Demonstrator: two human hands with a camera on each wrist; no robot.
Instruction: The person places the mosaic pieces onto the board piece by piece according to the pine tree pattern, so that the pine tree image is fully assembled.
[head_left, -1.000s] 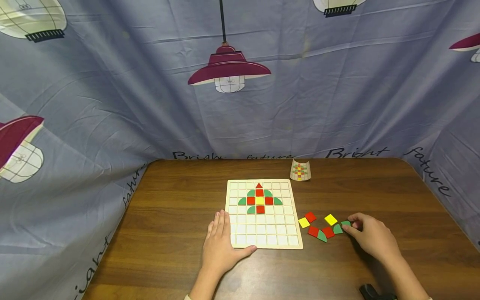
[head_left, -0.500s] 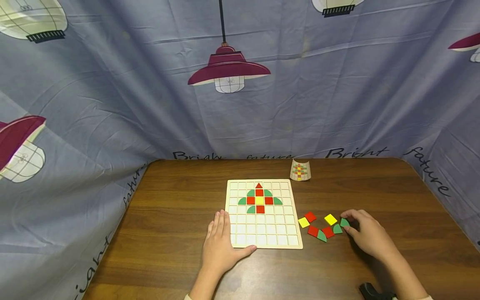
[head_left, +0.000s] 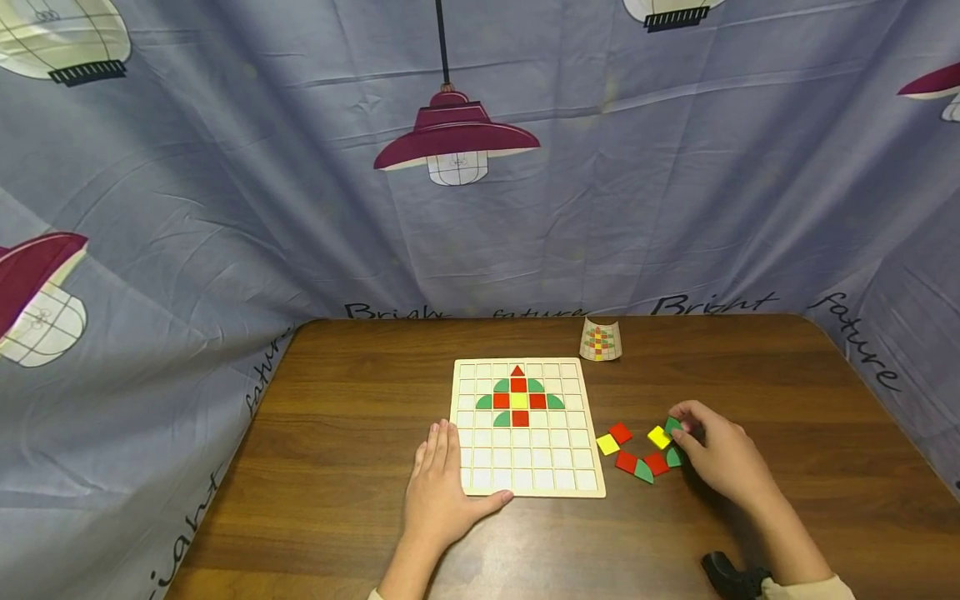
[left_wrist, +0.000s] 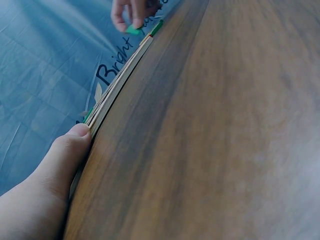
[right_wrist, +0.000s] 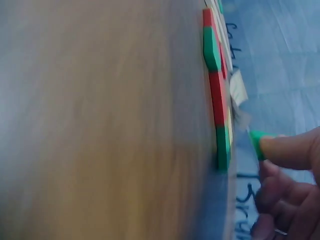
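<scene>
A cream grid board (head_left: 532, 458) bears red, green and yellow tiles laid around a yellow square (head_left: 519, 401), with a red triangle (head_left: 517, 371) on top. My left hand (head_left: 441, 492) lies at the board's lower left, fingers straight along its left edge and thumb on its front edge. Between thumb and fingertips, my right hand (head_left: 723, 454) pinches a green quarter-circle tile (right_wrist: 256, 142), lifted off the table in the right wrist view. Below it lie another green quarter-circle tile (head_left: 673, 457) and a red square tile (head_left: 656, 463); a yellow square tile (head_left: 659, 437) is just left.
Nearer the board lie a yellow tile (head_left: 608, 445), two red tiles (head_left: 620, 433) and a green quarter-circle (head_left: 644, 472). A curled pattern card (head_left: 601, 342) stands behind the board's right corner. A patterned curtain (head_left: 600, 208) hangs behind the wooden table (head_left: 337, 400).
My right hand has picked the green quarter-circle tile off the table and moved it left and away from me, beside the yellow tile. My left hand has stayed in place.
</scene>
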